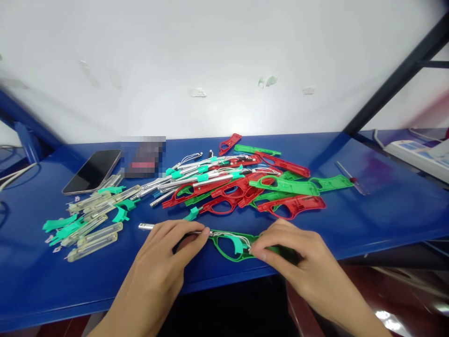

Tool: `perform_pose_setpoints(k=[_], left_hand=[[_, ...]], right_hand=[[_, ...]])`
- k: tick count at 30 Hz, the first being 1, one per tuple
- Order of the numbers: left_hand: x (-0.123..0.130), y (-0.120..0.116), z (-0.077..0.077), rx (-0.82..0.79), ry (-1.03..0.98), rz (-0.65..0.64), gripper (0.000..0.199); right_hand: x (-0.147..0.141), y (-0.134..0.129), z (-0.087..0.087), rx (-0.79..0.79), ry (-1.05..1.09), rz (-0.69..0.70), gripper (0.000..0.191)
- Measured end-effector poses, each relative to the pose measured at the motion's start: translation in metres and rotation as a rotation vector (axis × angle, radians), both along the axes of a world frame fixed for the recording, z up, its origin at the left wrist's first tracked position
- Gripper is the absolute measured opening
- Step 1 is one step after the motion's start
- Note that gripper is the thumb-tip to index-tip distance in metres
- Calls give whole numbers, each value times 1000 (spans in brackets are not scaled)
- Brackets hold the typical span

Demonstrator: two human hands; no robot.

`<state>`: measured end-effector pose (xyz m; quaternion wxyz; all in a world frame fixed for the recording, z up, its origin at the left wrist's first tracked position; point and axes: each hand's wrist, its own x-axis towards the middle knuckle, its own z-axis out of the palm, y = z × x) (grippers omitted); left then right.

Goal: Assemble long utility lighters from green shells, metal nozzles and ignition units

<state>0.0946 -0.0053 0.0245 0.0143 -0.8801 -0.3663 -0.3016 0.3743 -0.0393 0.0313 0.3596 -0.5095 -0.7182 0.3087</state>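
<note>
Near the table's front edge lies a green half-shell of a long-nosed lighter [224, 255], hollow side up. My left hand [159, 252] is closed on a silver metal tube [145, 226], pressing it at the shell's left end. White wires [229, 234] run from the tube along the shell to my right hand [298, 248]. The thumb and forefinger of that hand pinch the wires at the shell's right part, which the hand largely hides. A teal trigger [238, 244] sits in the shell between both hands, close to the right fingertips.
Behind the hands lies a pile of red shells [224, 204], green shells [291, 185] and metal tubes [191, 180]. Clear fuel tanks [93, 248] and teal triggers [66, 230] lie left, near a phone [93, 171]. A screwdriver [354, 180] is at right.
</note>
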Motion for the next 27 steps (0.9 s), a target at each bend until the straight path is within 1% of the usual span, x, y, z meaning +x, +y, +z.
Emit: perform_pose_setpoints(k=[5,9,14,17,22,27], left_hand=[[-4,-2,3,9,79,-55,56],[-4,-4,1,13,105,-54,51],[0,-2,7,56,152,-79,44],[3,-2,9,94,164,-68,44],[5,-8,5,95,155,-30,49],[8,-9,7,104,106,-24,37]], right_hand=[[0,1,0,-7,1,0,13],[0,2,-1,-6,7,2,13],[1,1,-1,-2,7,3,13],[0,2,-2,-1,7,-2,13],[-2,2,-2,8,12,-27,12],[-2,0,-4,71,-11,-40,12]])
